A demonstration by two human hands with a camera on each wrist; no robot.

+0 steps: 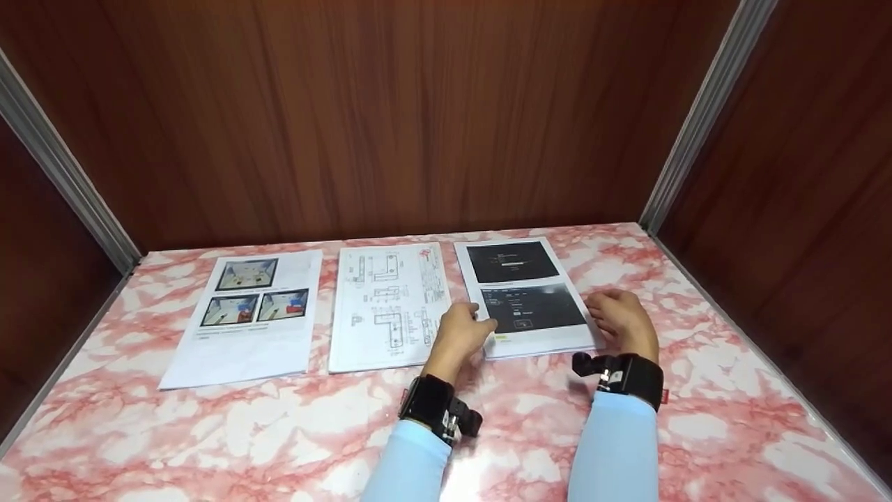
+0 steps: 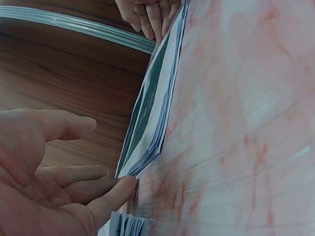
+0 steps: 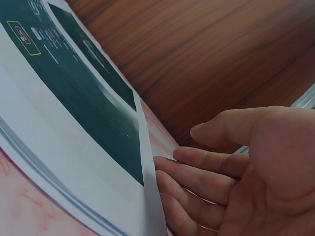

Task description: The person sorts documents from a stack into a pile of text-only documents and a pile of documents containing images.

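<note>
A stack of printed sheets [image 1: 533,341] with two dark pictures lies at the right of the table. At its left edge, my left hand [image 1: 460,335] has its fingertips against or very near the stack's corner. In the left wrist view the thumb stands apart from the fingers [image 2: 115,194], with nothing pinched. My right hand [image 1: 625,322] is beside the stack's right edge. Its loosely bent fingers [image 3: 206,182] touch the paper side in the right wrist view, thumb raised. A middle stack of drawing sheets [image 1: 355,307] lies just left of my left hand.
Another printed stack [image 1: 237,355] with three pictures lies slightly turned at the left. The red-and-white marbled table [image 1: 279,439] is bounded by a brown wood-grain panel [image 1: 390,125] at the back, side panels and metal corner posts [image 1: 711,111].
</note>
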